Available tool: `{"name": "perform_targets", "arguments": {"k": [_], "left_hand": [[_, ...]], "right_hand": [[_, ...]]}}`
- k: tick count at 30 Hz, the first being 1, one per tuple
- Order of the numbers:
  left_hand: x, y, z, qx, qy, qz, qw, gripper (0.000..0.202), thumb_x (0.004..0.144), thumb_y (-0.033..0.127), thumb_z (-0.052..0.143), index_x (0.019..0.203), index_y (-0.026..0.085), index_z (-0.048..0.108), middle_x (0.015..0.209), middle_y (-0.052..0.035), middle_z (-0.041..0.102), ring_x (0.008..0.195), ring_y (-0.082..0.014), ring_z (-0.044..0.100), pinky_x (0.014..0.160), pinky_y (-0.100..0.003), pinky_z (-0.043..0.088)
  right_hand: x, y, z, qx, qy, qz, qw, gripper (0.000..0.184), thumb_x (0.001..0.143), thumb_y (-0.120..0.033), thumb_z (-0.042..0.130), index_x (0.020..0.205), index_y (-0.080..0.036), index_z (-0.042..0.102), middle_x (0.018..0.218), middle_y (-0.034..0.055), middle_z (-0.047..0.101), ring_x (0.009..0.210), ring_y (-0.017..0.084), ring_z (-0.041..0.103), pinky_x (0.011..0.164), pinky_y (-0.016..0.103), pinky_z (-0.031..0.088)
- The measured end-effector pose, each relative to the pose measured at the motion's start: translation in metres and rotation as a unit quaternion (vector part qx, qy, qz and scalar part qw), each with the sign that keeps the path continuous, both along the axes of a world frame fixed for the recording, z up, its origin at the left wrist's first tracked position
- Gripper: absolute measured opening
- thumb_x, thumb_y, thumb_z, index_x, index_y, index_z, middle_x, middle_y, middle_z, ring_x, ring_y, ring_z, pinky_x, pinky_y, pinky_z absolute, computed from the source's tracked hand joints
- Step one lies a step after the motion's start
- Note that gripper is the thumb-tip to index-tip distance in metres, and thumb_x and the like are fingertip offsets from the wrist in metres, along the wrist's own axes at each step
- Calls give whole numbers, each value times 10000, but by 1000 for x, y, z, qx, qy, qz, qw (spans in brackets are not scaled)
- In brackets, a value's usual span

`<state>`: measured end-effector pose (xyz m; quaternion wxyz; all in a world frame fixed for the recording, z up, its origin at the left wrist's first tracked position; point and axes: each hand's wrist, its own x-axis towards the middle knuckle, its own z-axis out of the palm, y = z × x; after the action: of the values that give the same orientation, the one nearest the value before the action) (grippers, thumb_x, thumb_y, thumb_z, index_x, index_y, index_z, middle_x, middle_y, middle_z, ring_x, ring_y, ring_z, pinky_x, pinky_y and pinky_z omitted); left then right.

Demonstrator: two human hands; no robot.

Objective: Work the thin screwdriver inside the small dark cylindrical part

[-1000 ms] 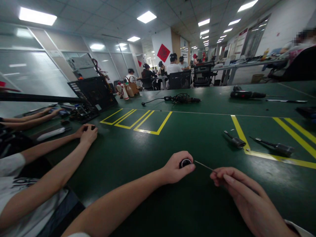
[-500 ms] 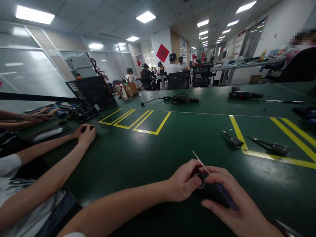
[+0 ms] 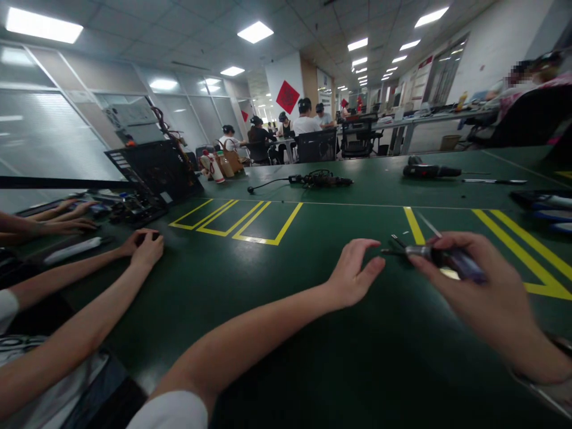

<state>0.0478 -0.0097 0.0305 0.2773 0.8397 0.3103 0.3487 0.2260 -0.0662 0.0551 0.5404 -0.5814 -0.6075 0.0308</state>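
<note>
My right hand [image 3: 487, 286] grips a screwdriver with a translucent purple handle [image 3: 465, 266]; its thin blade points up and left. Between thumb and fingers the same hand also holds a dark metal cylinder [image 3: 419, 254] with a thin shaft pointing left. My left hand [image 3: 353, 271] is open, thumb and fingers spread on either side of the shaft's tip; whether they touch it I cannot tell. Behind the cylinder, the pronged end of another dark part [image 3: 397, 241] shows on the table, the remainder hidden.
Across the green table [image 3: 286, 333] run yellow tape outlines [image 3: 255, 240]. Farther back lie a cabled black tool [image 3: 324, 179], a black power tool [image 3: 431, 171] and a pen [image 3: 494, 181]. At left, a co-worker's hands [image 3: 145, 247] rest near a black computer case [image 3: 154, 176].
Both hands have moved up and forward. The left hand has opened, and the dark ringed piece it held is out of sight. The right hand now holds a cylinder along with the screwdriver.
</note>
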Motion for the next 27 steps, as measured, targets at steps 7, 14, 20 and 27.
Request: {"name": "perform_targets", "arguments": {"k": [7, 14, 20, 27], "left_hand": [[67, 39, 10, 208, 261, -98, 938, 411, 892, 411, 424, 1224, 172, 468, 1338, -112, 445, 1276, -268, 346, 1009, -460, 302], [117, 54, -3, 223, 368, -127, 894, 340, 890, 359, 434, 1126, 149, 558, 1131, -121, 553, 1033, -283, 520, 846, -438, 396], [105, 44, -7, 204, 359, -118, 903, 235, 903, 202, 404, 1072, 134, 553, 1092, -94, 571, 969, -239, 521, 814, -397, 406], [31, 3, 3, 189, 368, -120, 902, 229, 915, 259, 422, 1043, 116, 547, 995, -82, 582, 908, -206, 523, 805, -353, 410]], "right_hand": [[51, 37, -20, -77, 74, -216, 971, 300, 581, -375, 632, 764, -247, 432, 741, 3, 433, 657, 222, 448, 584, 379, 372], [56, 41, -32, -140, 73, -217, 963, 291, 596, -383, 613, 775, -253, 424, 763, 2, 426, 713, 244, 462, 587, 366, 361], [61, 39, -39, -174, 28, -162, 971, 244, 686, -405, 580, 797, -240, 438, 798, 39, 458, 753, 261, 479, 594, 363, 375], [57, 40, -39, -197, -16, -119, 973, 192, 665, -344, 573, 733, -247, 423, 786, 62, 468, 813, 303, 492, 643, 406, 394]]}}
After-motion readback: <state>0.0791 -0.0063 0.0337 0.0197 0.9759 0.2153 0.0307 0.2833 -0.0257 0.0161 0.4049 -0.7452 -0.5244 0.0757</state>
